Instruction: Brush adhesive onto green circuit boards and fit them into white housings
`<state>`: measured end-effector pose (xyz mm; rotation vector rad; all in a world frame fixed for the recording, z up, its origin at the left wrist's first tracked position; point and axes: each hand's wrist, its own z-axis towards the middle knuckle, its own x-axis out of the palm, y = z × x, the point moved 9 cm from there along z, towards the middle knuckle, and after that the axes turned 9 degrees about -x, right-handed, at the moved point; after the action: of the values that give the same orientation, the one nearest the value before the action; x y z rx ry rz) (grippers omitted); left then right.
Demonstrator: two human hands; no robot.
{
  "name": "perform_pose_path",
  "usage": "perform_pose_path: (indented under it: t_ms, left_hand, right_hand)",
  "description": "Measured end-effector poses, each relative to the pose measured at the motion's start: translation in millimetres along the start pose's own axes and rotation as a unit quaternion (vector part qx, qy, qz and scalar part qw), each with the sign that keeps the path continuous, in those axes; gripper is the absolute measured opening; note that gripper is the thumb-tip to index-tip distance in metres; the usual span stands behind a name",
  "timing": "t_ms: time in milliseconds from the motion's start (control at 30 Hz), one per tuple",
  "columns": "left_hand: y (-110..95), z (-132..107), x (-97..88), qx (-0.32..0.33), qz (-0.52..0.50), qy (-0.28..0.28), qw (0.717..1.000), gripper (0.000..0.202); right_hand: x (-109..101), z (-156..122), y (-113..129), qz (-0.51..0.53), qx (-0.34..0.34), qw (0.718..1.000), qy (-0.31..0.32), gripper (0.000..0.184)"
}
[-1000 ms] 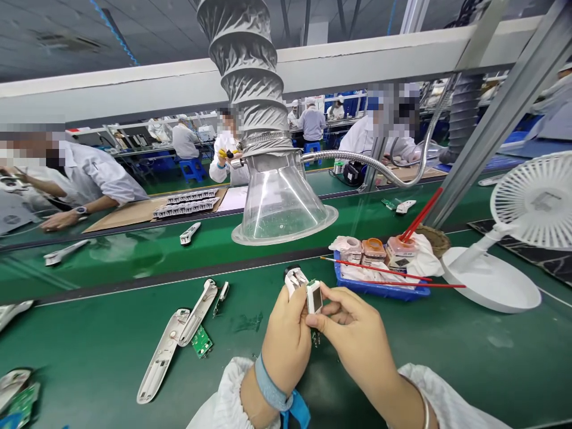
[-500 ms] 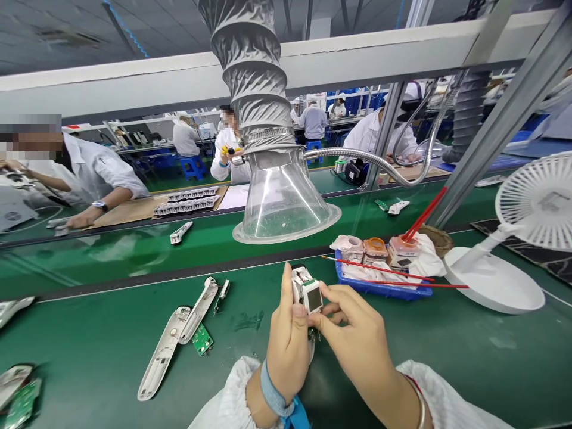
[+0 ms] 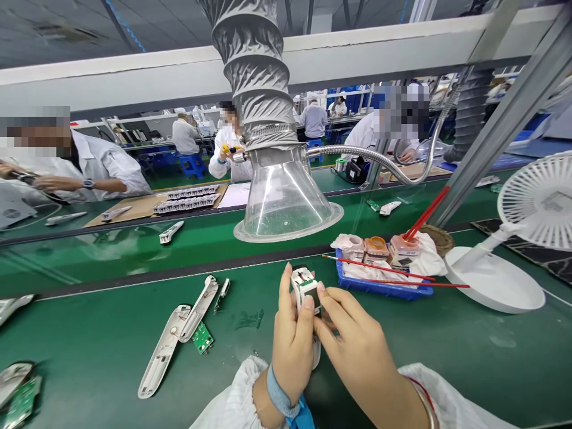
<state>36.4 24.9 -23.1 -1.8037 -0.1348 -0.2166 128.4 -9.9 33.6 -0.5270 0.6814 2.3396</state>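
Both hands are around a white handheld device housing (image 3: 300, 277), with a green circuit board edge and a small dark display in its upper end. My left hand (image 3: 291, 348) wraps the housing from the left, its thumb on the display. My right hand (image 3: 357, 339) pinches the display's right side with thumb and fingertips. The housing's lower part is mostly hidden by the hands. Left of them on the green bench lie opened white housing halves (image 3: 163, 357), a green circuit board (image 3: 203, 338) and a small narrow part (image 3: 222, 295).
Above the hands hangs a clear extraction hood (image 3: 288, 202). A blue tray (image 3: 384, 286) with jars, tissue and red brushes stands to the right, beside a white fan (image 3: 500, 286). Another housing with a board (image 3: 22, 399) lies far left. Co-workers sit beyond the green conveyor (image 3: 111, 247).
My left thumb has moved onto the display, which sits lower in the housing. White devices on the conveyor have shifted left. The co-worker at left has lifted a hand off the bench.
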Motion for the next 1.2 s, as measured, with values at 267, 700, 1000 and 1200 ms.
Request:
perform_pose_path:
  t_ms: [267,700,1000,1200]
  left_hand:
    - [2,3,-1.2,-0.005,-0.024,0.007,1.0,0.058]
    - [-1,9,5.5,0.012,-0.075,0.076,0.994,0.054]
    - [2,18,4.4,-0.006,-0.113,0.084,0.99,0.049]
    - [-1,25,-0.5,0.016,-0.098,0.07,0.993,0.052]
  right_hand:
    - [-1,4,-2,0.002,0.009,0.999,0.044,0.026]
    - [-2,10,-5,-0.003,-0.052,0.995,0.088,0.033]
    - [12,7,-11,0.026,-0.019,0.996,0.088,0.038]
    - [29,-9,-40,0.274,0.149,0.947,0.072,0.05]
